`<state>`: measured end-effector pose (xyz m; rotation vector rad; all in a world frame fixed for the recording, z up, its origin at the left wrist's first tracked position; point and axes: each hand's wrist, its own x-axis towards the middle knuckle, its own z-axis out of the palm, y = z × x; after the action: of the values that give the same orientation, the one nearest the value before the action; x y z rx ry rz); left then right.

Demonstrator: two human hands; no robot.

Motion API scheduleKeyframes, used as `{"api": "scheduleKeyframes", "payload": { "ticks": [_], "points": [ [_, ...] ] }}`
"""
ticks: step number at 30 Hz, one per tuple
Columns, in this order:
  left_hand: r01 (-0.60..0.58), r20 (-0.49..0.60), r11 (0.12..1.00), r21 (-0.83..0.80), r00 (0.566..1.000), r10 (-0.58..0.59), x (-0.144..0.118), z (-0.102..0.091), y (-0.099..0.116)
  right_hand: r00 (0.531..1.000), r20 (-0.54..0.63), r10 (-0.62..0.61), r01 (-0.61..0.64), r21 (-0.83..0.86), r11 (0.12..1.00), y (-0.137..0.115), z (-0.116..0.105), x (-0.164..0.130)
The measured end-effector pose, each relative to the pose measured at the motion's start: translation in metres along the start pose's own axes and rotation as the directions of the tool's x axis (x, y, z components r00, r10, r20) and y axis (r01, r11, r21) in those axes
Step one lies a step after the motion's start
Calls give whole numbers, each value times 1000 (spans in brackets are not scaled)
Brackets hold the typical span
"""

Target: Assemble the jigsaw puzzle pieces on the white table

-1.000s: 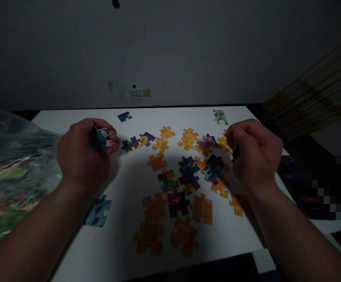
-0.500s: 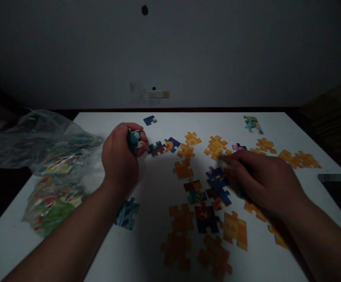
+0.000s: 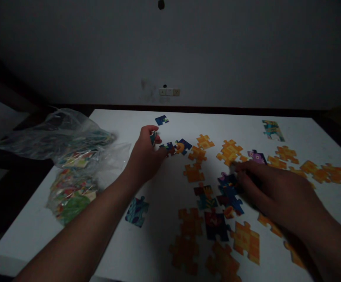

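Observation:
My left hand [image 3: 148, 154] is closed around a teal puzzle piece [image 3: 153, 137], whose edge shows between thumb and fingers; whether more pieces lie behind it is hidden. Just right of its thumb lie dark blue puzzle pieces [image 3: 184, 146], one with an orange round shape. My right hand [image 3: 272, 188] is closed, fingertips together low over the table, between an orange cluster of joined pieces [image 3: 229, 152] and a blue joined section [image 3: 229, 192]. What it pinches, if anything, is too dark to make out. Beyond its knuckles lies a purple piece [image 3: 256, 156].
Clear plastic bags [image 3: 76, 196] of pieces lie on the white table [image 3: 158, 243] at left. A teal patterned piece [image 3: 137, 211] is near my left forearm. More orange pieces [image 3: 247, 241] are spread in front and at right [image 3: 326, 171]. A teal-and-yellow section [image 3: 272, 130] lies far right.
The view has shifted, so the table sits further right in it. My left hand has turned and moved towards the blue pieces, showing less of the teal piece. My right hand has drawn slightly back from the orange cluster.

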<state>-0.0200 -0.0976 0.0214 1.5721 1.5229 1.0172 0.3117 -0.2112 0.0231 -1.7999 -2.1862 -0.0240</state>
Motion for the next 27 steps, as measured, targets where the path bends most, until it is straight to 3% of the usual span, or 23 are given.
{"api": "scheduleKeyframes", "payload": {
  "ticks": [7, 15, 18, 23, 27],
  "points": [
    [-252, 208, 949, 187, 955, 213, -7, -4, -2, 1000, 1, -16, 16, -19, 1000, -1, -1, 0],
    [-266, 148, 941, 208, 960, 238, -2, -8, -7, 1000, 4, -28, 29, -51, 998, 1, 1, -1],
    [-280, 132, 929, 243, 958, 254, -1, -8, -10, 998, 57, -1, 4, -55, 998, -2, -3, 1],
    [-289, 159, 906, 308, 955, 250, 2, -7, -12, 987, 145, 73, -65, -57, 996, -7, -10, 3],
    [-305, 204, 885, 352, 948, 245, 2, -5, -11, 989, 141, 35, -41, 37, 998, -3, -13, 0]
  ]
}}
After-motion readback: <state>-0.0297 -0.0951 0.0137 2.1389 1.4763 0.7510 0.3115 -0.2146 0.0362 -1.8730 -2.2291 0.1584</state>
